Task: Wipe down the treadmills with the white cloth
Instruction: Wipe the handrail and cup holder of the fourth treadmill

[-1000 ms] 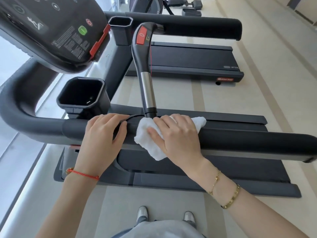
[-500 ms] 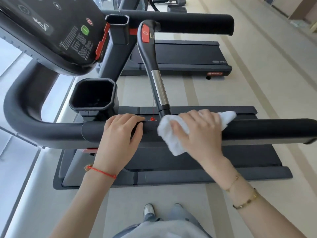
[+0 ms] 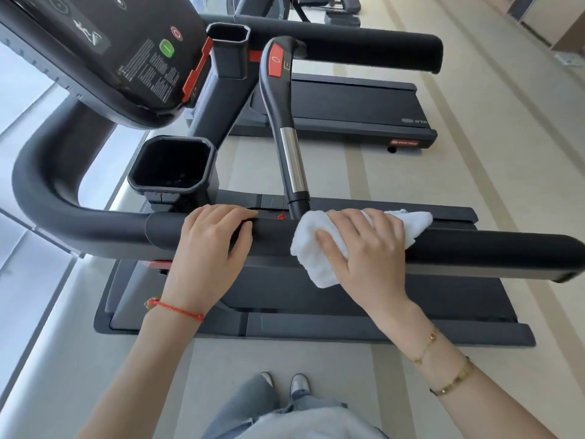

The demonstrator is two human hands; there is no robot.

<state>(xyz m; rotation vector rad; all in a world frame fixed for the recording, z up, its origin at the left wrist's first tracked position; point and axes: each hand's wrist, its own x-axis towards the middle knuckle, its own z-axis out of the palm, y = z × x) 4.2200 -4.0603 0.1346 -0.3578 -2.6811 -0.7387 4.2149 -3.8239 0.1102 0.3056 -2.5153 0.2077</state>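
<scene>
Pressing the white cloth (image 3: 319,248) against the near treadmill's padded side rail (image 3: 474,251), the right hand (image 3: 367,248) lies over the bunched fabric with its fingers spread and curved over the top of the bar, thumb on the near side, so the cloth is clamped between palm and rail. One end of the cloth sticks out past the fingers on the far side; another hangs down below the rail. The left hand (image 3: 212,245) grips the same rail just beside it, fingers curled over the top and thumb underneath.

Compared with a second ago, the right hand and cloth have slid along the rail away from the left hand, and the cloth now sits just past the foot of the upright chrome-and-black handle (image 3: 292,160) instead of right under it. The left hand has kept its place near the cup holder (image 3: 172,164).

Beyond the right hand the rail runs bare to its capped end at the picture's right edge. The console (image 3: 104,55) overhangs at upper left. A second treadmill (image 3: 348,103) stands parallel beyond a strip of pale floor (image 3: 395,172).
</scene>
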